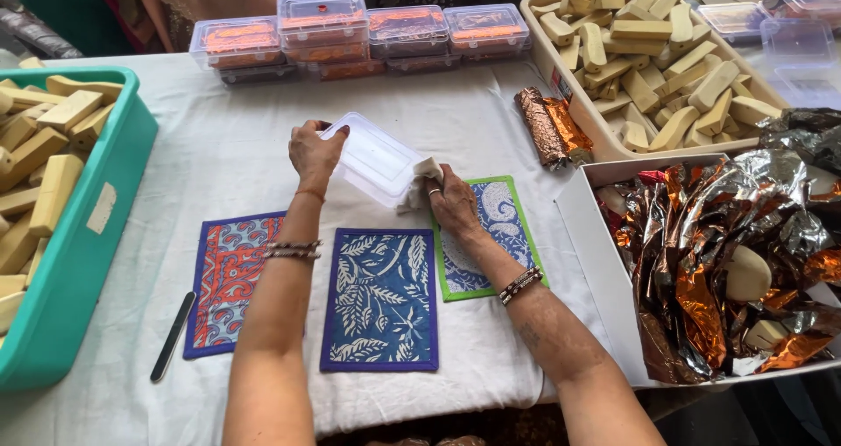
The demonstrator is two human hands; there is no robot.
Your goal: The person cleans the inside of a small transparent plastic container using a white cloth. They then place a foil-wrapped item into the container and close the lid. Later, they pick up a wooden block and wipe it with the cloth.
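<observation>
White cloth covered the worktable [236, 139], crowded on every side with stock. You held a clear plastic box [375, 160] tilted above the cloth, just beyond three printed mats. Your left hand [314, 152] gripped its far left corner, fingers curled over the rim and thumb underneath. Your right hand [451, 199] was closed round a small white cloth [422, 176], pressed against the box's lower right edge; whether the cloth reached inside the box or only touched its outer wall could not be told from this angle.

To wipe well, you needed the left grip firm at the corner so the thin plastic did not flex or slip, and the cloth drawn in long strokes along each wall rather than dabbed. Turning the box a little with the left hand would have brought each face to the cloth without shifting your grip.

Below your wrists lay the blue leaf-patterned mat [381, 299], with the red-and-blue mat [229, 275] to its left and the green-bordered mat [499, 227] partly under your right forearm. A teal crate [88, 236] and a beige tray [561, 69] held pale bars. Lidded boxes with orange contents [359, 30] stood stacked along the far edge, a foil-wrapped bar [552, 126] lay beside the tray, and a white carton [596, 253] of crumpled foil sat at right.
</observation>
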